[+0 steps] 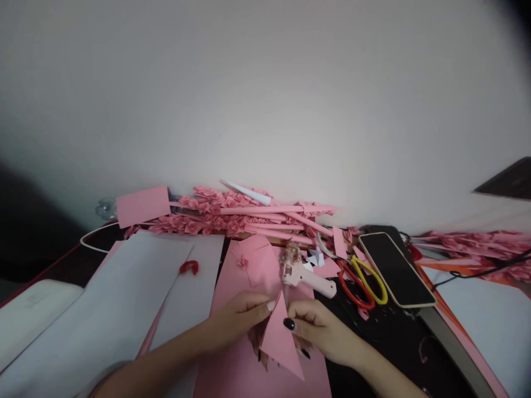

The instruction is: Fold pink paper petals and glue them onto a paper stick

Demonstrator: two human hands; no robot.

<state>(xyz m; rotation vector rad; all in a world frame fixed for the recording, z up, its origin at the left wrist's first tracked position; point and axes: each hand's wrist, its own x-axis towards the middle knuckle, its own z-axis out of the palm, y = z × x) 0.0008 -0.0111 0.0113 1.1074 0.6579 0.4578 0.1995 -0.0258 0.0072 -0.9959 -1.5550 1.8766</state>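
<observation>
A folded pink paper triangle [282, 345] is held between both hands, its point up and away from me. My left hand [244, 320] grips its left edge, thumb on top near the point. On the right edge, my right hand [317, 331] pinches it with the thumb, which has a dark nail; the other fingers are partly hidden beneath. Pink paper sheets [232, 365] lie under the hands. Just beyond the triangle rests a pale pink glue gun [309, 276]. A small pink paper flower [243, 262] sits on the paper to its left.
Scissors with red and yellow handles [365, 282] lie on the right beside a phone [396, 271]. Pink paper flower stems [232, 215] are heaped along the wall. White sheets [120, 287] cover the left side, with a red object [189, 267] on them. A white device [39, 315] is far left.
</observation>
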